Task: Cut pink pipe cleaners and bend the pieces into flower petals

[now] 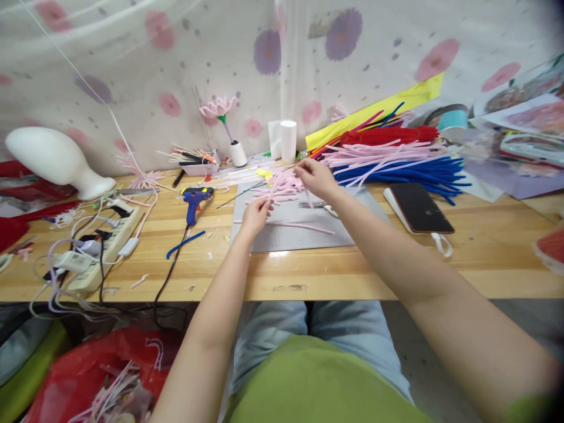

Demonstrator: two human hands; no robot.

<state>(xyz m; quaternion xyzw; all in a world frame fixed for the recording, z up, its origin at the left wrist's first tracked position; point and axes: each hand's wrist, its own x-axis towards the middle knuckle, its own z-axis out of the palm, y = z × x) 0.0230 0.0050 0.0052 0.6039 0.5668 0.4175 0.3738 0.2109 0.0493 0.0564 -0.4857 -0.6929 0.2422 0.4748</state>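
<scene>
Over the grey mat (299, 241), my left hand (257, 216) is closed in a pinch on a pink pipe cleaner (272, 192). My right hand (315, 177) is a little farther out, its fingertips pinched together, with a short pink pipe cleaner (308, 198) hanging just under them. Cut pink pieces (284, 183) lie in a heap between and behind the hands. One longer pink pipe cleaner (304, 226) lies across the mat in front. Scissors (328, 209) rest on the mat, partly hidden by my right forearm.
To the left are a blue glue gun (192, 202), a power strip (108, 247) with tangled cables and a white foam head (57, 158). A pink flower (219, 108) stands in a white holder behind. Bundled blue pipe cleaners (405, 175) and a phone (418, 207) lie to the right.
</scene>
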